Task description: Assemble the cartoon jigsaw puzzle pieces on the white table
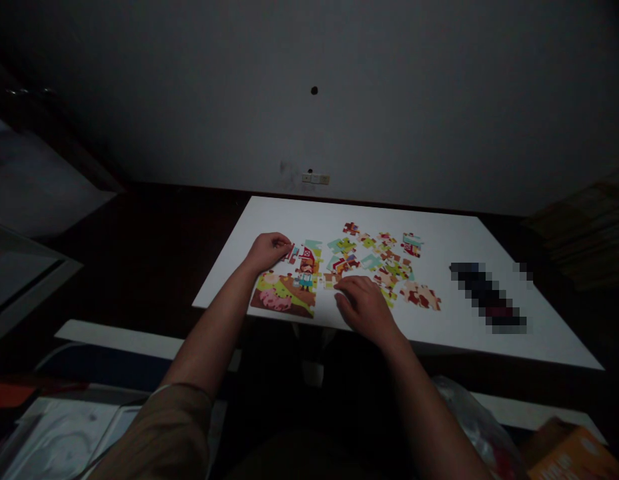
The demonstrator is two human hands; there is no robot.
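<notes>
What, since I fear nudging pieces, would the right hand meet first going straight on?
Probably the loose jigsaw piece just ahead of the right hand's fingertips, though depth is unclear and they may already touch.

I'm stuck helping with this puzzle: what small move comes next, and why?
Maybe press the jigsaw piece by the left hand into the assembled farm picture: it sits at that picture's top edge, while the right hand rests among loose pieces.

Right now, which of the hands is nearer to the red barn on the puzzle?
Left. The left hand is just beside the red barn, on its left; the right hand is farther off, below and to its right.
</notes>
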